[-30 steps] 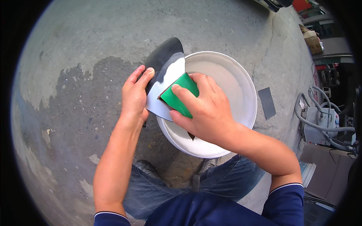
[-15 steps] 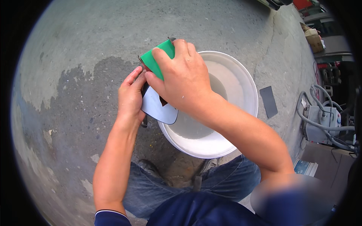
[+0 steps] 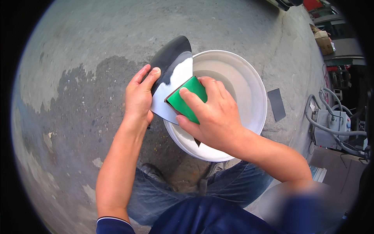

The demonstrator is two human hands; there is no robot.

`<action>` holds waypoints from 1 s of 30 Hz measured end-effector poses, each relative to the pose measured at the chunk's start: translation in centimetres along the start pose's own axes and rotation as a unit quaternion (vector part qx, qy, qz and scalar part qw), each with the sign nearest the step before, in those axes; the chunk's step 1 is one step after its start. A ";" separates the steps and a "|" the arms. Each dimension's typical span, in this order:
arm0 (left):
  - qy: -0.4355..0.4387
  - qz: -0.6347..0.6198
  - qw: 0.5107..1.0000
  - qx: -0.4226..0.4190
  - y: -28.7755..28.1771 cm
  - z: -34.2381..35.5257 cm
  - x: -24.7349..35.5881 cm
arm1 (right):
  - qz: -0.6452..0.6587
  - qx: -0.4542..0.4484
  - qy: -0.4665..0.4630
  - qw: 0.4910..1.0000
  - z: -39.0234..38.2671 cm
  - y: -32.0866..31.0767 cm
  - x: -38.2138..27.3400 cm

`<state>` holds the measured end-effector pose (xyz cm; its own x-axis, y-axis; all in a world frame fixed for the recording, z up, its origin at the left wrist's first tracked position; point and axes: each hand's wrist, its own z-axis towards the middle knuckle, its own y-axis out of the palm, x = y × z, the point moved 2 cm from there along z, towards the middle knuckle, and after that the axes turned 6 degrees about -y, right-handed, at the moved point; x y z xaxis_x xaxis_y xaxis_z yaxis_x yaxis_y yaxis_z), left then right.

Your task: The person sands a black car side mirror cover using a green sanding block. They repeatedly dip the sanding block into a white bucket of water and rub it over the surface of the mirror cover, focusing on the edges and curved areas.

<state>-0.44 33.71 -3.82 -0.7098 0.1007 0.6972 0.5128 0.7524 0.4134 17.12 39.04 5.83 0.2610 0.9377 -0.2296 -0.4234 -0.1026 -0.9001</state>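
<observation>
The left hand grips the edge of a curved panel, black at the top and white-grey lower down, fingers closed over its left side w/ thumb behind, not seen. The right hand is closed around a green rectangular sanding block and presses it flat on the white part of the panel. The panel leans over the rim of a white round plastic bucket w/ water inside, approx. at 12 o'clock from the person's knees. To do this rubbing well, I judge the block should stay flat on the surface, pressure even, strokes along the curve, and the left hand must hold the panel firm so it does not slip into the bucket. A dark grey rectangular sheet lies on the concrete ground at 3 o'clock of the bucket, just beside. A brown cardboard box stands at 1 o'clock, far; its label is too small to tell. Grey hoses and a grey box-shaped machine are at 3 o'clock.
</observation>
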 end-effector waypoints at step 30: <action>0.006 -0.015 1.000 -0.009 0.6 0.4 -0.3 | 0.029 0.004 -0.016 0.999 -0.3 0.4 -0.7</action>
<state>-0.05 34.38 -4.02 -0.7201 0.0702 0.6903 0.4997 0.7427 0.4458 17.02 38.25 5.52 0.2068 0.9405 -0.2697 -0.4441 -0.1554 -0.8824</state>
